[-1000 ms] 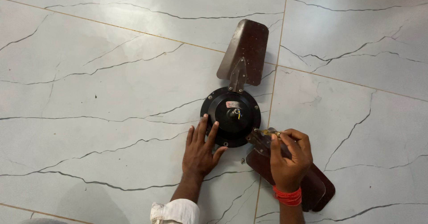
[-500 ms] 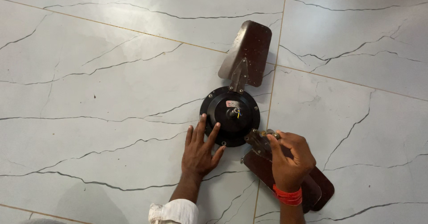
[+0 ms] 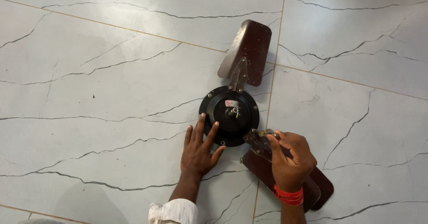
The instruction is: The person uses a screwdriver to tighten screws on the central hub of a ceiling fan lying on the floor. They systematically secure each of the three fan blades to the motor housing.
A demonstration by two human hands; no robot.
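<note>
The ceiling fan (image 3: 235, 113) is lying motor-side up on the marble floor (image 3: 98, 86), its round black motor housing in the middle. One brown blade (image 3: 248, 50) is pointing away from the person, its long axis running up the view; another blade (image 3: 272, 173) is angling toward the lower right. The left hand (image 3: 199, 150) is lying flat, fingers spread against the housing rim, seemingly steadying it. The right hand (image 3: 290, 157) is pinching a small tool or screw at the near blade's bracket (image 3: 258, 139); which one, I cannot tell.
</note>
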